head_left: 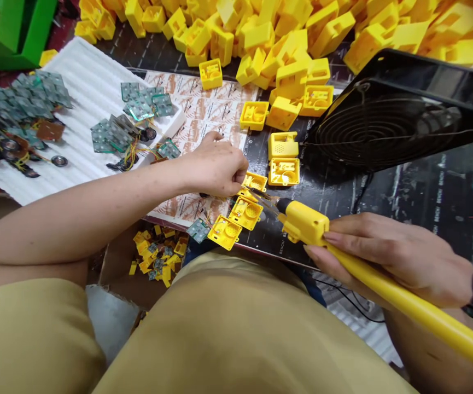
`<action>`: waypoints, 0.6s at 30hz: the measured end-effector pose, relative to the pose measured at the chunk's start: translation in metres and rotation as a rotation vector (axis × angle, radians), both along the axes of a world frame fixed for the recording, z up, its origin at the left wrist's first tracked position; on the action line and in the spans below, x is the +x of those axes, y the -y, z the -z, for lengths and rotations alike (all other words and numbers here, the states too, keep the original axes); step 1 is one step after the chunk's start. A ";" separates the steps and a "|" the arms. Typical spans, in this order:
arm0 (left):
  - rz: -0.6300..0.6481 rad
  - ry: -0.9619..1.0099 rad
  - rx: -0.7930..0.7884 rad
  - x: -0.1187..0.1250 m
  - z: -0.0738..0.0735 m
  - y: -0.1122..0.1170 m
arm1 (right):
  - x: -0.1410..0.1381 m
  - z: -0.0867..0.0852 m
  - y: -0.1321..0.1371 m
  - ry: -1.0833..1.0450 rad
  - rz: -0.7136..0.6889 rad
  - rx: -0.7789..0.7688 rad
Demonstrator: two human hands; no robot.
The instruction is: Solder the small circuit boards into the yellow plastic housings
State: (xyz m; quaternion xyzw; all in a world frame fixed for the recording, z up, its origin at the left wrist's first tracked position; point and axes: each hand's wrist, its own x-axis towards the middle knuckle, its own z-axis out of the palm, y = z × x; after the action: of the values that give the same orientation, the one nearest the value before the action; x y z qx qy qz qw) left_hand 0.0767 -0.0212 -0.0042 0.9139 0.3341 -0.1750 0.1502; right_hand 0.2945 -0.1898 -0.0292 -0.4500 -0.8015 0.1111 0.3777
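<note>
My left hand (220, 167) reaches over the row of small yellow cases, its fingers curled and pinched at the farthest one. Whatever is between those fingertips is hidden. My right hand (392, 257) grips a yellow-handled soldering iron (308, 221), with its thin metal tip at the same yellow case (256, 181), close to my left fingertips. Nearer me are a second open case (246, 213) and a third (225, 232). A small green circuit board (199, 230) lies beside the third, with thin wires between them.
Boards with wires and speakers (115, 134) lie on a white foam sheet (84, 71) at left. A black fan (384, 120) stands at right. Yellow cases (261, 33) heap along the back. Below the table edge, a cardboard box (115, 262) holds yellow parts.
</note>
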 end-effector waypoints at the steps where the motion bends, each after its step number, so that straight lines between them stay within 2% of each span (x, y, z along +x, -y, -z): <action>1: 0.004 -0.009 0.006 0.001 0.000 0.000 | 0.001 0.001 -0.003 0.019 -0.031 0.008; 5: 0.031 -0.041 0.033 0.004 -0.003 0.002 | -0.003 -0.005 -0.014 0.064 -0.105 0.114; 10: 0.074 -0.063 0.076 0.006 -0.003 0.003 | -0.006 -0.022 -0.013 0.198 -0.150 0.071; 13: 0.080 -0.061 0.086 0.006 -0.002 0.002 | 0.003 -0.022 -0.007 0.156 -0.078 0.090; 15: 0.082 -0.050 0.077 0.007 -0.001 0.001 | 0.009 -0.018 -0.003 0.126 -0.005 0.052; 18: 0.074 -0.044 0.067 0.008 -0.003 0.001 | 0.013 -0.012 0.000 0.123 0.005 -0.030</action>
State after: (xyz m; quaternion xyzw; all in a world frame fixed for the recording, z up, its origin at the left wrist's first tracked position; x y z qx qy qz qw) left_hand 0.0843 -0.0218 -0.0015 0.9261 0.3089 -0.1890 0.1055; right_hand 0.3073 -0.1900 -0.0171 -0.4635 -0.8205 0.0943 0.3212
